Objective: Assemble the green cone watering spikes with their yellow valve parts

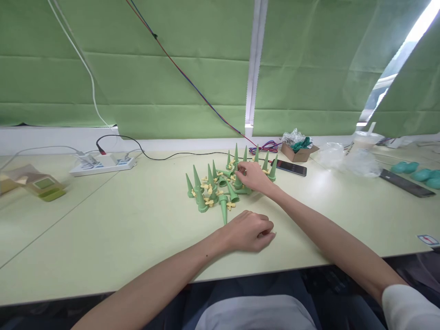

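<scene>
Several green pointed cones (202,201) with flared bases are grouped in the middle of the table, most standing upright and a few lying on their sides. Small yellow cross-shaped pieces (208,201) lie among them. My right hand (253,177) reaches into the group, thumb and fingers pinched at the upper part of an upright green cone (237,182); its tip is hidden by the fingers. Nearer the front edge, my left hand (250,230) rests on the table with its fingers curled and nothing visible in them. One cone (223,209) lies just beyond it, point towards me.
Behind the cones lie a phone (290,167) and a cardboard box (299,155) holding crumpled plastic. A lidded cup (362,141) in a plastic bag stands right, near a dark flat device (407,183). A power strip (103,166) with cables sits left, beside a packet (44,185).
</scene>
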The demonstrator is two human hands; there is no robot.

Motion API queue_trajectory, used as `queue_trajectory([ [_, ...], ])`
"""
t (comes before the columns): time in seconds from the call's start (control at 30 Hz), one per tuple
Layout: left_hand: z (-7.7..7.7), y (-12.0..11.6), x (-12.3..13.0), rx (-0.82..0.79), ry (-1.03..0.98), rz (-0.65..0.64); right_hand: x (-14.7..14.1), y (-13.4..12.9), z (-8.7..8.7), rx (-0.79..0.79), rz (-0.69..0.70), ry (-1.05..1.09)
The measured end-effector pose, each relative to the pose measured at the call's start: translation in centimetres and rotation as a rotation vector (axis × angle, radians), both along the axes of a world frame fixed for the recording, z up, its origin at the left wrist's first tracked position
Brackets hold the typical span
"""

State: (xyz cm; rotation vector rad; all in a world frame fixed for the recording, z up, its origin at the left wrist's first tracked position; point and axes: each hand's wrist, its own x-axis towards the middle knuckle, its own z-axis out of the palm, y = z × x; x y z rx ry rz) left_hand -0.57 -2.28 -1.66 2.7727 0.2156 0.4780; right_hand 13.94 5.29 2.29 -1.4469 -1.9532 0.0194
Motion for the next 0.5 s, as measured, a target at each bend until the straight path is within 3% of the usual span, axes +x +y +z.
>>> queue_trajectory([
  [0.23, 0.1, -0.1, 0.0, 0.015, -0.013, -0.005, -0.2, 0.4, -0.3, -0.027, -0.011, 0.024],
  [0.5, 0.3, -0.1, 0.0, 0.012, -0.004, -0.018, -1.4, -2.4, 0.8, 0.056, 0.011, 0.122],
])
